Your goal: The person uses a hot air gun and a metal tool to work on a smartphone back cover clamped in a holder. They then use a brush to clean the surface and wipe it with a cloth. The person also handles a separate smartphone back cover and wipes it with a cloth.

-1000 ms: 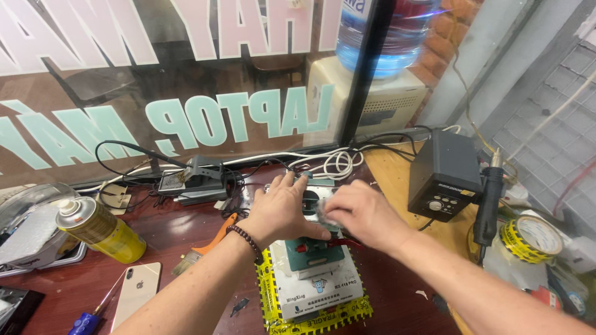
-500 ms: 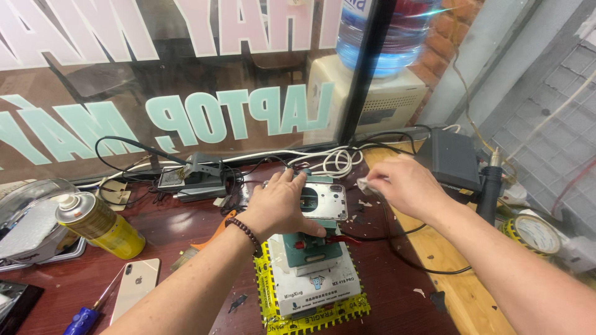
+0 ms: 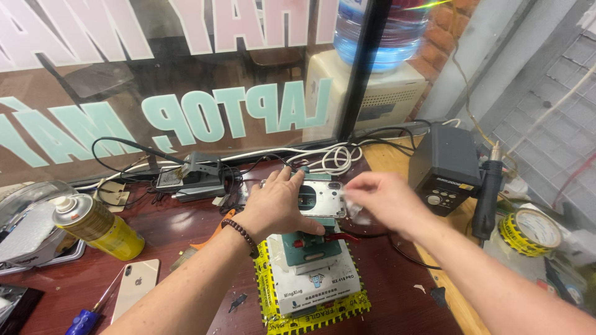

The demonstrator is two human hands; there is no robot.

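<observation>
Head view: the left hand (image 3: 276, 208) presses flat on a silver phone frame (image 3: 323, 198) seated on a green fixture (image 3: 310, 248), centre of the worktop (image 3: 186, 229). The right hand (image 3: 388, 201), blurred, pinches a small white wad (image 3: 357, 211) just right of the frame.

The left hand (image 3: 277, 205) lies palm down with fingers spread and pressing flat, a dark beaded bracelet on its wrist. Just beside it, the right hand (image 3: 383, 200) hovers blurred, fingers loosely curled, forearm reaching in from the lower right.
</observation>
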